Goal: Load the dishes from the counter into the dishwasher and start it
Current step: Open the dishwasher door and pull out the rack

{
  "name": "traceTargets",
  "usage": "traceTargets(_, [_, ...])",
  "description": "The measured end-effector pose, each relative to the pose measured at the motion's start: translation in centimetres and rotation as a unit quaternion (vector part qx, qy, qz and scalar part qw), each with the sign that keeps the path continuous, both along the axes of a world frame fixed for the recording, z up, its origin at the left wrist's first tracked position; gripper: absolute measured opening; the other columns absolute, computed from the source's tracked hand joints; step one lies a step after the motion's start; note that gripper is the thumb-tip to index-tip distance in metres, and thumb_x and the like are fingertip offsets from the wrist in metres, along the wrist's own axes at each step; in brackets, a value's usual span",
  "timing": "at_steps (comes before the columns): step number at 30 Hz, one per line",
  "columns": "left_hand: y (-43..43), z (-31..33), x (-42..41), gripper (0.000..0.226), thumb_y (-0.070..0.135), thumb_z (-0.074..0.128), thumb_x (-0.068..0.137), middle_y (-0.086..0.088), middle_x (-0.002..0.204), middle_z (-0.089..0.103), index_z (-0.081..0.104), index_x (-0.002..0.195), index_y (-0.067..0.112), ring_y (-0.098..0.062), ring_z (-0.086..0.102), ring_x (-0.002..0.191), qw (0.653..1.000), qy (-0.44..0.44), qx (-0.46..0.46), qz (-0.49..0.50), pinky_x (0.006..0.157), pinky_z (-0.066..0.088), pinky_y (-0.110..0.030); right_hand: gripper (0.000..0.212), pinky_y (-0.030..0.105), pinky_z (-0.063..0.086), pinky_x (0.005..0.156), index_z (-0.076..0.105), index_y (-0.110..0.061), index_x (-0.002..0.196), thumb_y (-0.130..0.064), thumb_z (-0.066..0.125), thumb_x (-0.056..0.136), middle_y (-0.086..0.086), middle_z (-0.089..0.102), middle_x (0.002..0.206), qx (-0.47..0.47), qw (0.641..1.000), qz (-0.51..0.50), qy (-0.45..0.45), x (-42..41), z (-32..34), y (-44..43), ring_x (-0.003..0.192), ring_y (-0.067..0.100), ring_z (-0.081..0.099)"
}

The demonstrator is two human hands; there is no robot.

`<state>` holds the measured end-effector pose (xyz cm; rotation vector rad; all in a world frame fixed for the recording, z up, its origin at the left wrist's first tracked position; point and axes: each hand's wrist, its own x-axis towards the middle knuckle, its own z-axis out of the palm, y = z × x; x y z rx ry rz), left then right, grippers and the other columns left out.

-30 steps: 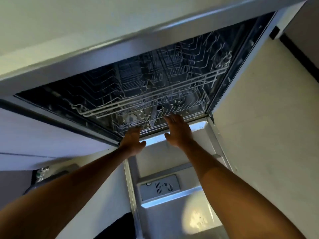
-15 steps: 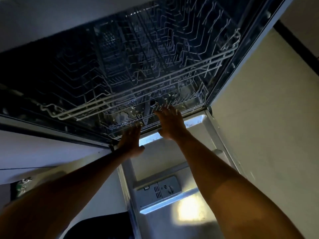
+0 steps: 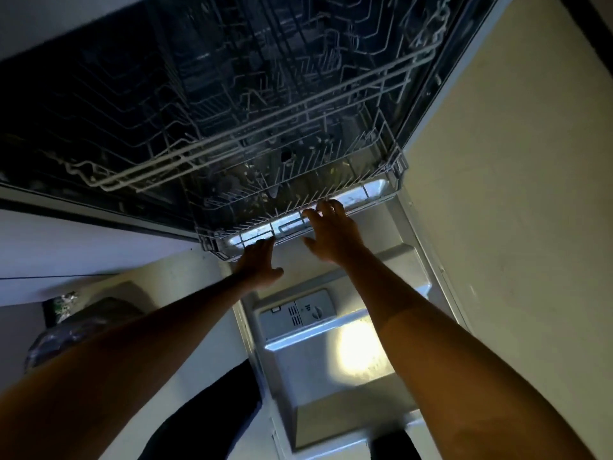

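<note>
- The dishwasher (image 3: 451, 81) stood open before me, its door (image 3: 348, 403) folded down flat and the dispenser (image 3: 298, 312) facing up.
- The rack (image 3: 292, 225) I was after was the lower one. It sat at the mouth of the tub, its front rail just over the hinge end of the door and below the upper rack (image 3: 232, 144).
- My left hand (image 3: 257, 265) lay against the front rail with the thumb held off to one side. The fingertips ran out of sight at the wire, so I could not tell whether they had hooked it.
- My right hand (image 3: 331, 234) was spread, fingers fairly straight with their tips on the rail, thumb clear. It touched the rail and gripped nothing.
- I judged the rack stiff coated wire, light while bare, rolling on wheels. It would pull best by the front rail with both hands evenly, so it would not skew or jam.
- The wire might have been slick if wet, and the tines would snag a careless finger.
- The tub was very dark. I could not make out the rack's wheels, its back half, or whether anything already sat in it.
- Nothing to load showed anywhere, the controls were out of frame, and a dark bag (image 3: 79, 330) at far left was only a blur.
</note>
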<state>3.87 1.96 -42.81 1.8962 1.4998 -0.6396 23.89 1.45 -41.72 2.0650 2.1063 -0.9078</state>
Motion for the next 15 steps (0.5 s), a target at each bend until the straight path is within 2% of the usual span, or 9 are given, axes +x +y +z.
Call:
traceTargets(4, [-3.1,0.3,0.4,0.087,0.038,0.063,0.091,-0.013,0.160,0.022,0.011,0.157,0.015,-0.035,0.024,0.145,1.000,-0.001,-0.022,0.010,0.113,0.029,-0.040,0.065,0.048,0.048,0.098,0.040,-0.024,0.148,-0.034,0.066,0.089,0.007,0.037,0.150,0.007,1.000,-0.003,0.016,0.5,0.0,-3.6,0.145,0.030,0.022])
traceTargets(7, [-5.0,0.6,0.8,0.087,0.038,0.065,0.090,-0.013,0.161,0.021,0.013,0.157,0.015,-0.034,0.024,0.145,0.999,-0.004,-0.038,0.015,0.115,0.028,-0.041,0.065,0.049,0.047,0.099,0.040,-0.024,0.148,-0.031,0.066,0.088,0.008,0.036,0.150,-0.004,1.000,-0.005,0.013,0.5,0.3,-5.9,0.144,0.031,0.022])
traceTargets(10, [-6.7,0.7,1.0,0.088,0.040,0.068,0.088,-0.012,0.159,0.024,0.017,0.156,0.018,-0.034,0.029,0.143,0.998,-0.005,-0.052,0.032,0.112,0.033,-0.042,0.064,0.050,0.044,0.100,0.041,-0.025,0.147,-0.028,0.065,0.088,0.008,0.038,0.150,-0.005,1.000,-0.005,0.018,0.7,0.5,-7.8,0.143,0.032,0.024])
traceTargets(12, [-7.9,0.8,1.2,0.088,0.042,0.069,0.086,-0.012,0.158,0.027,0.019,0.155,0.018,-0.033,0.033,0.142,0.998,0.000,-0.058,0.039,0.111,0.036,-0.041,0.062,0.050,0.039,0.106,0.044,-0.024,0.146,-0.028,0.065,0.087,0.008,0.041,0.149,0.005,1.000,-0.001,0.017,0.9,0.7,-9.1,0.142,0.033,0.029])
traceTargets(15, [-9.8,1.0,1.8,0.088,0.040,0.071,0.085,-0.013,0.157,0.031,0.022,0.155,0.017,-0.033,0.036,0.140,0.997,-0.001,-0.058,0.052,0.109,0.038,-0.040,0.058,0.054,0.020,0.119,0.051,-0.022,0.141,-0.026,0.067,0.086,0.010,0.049,0.144,0.030,1.000,0.006,0.008,1.1,0.8,-10.9,0.139,0.034,0.037])
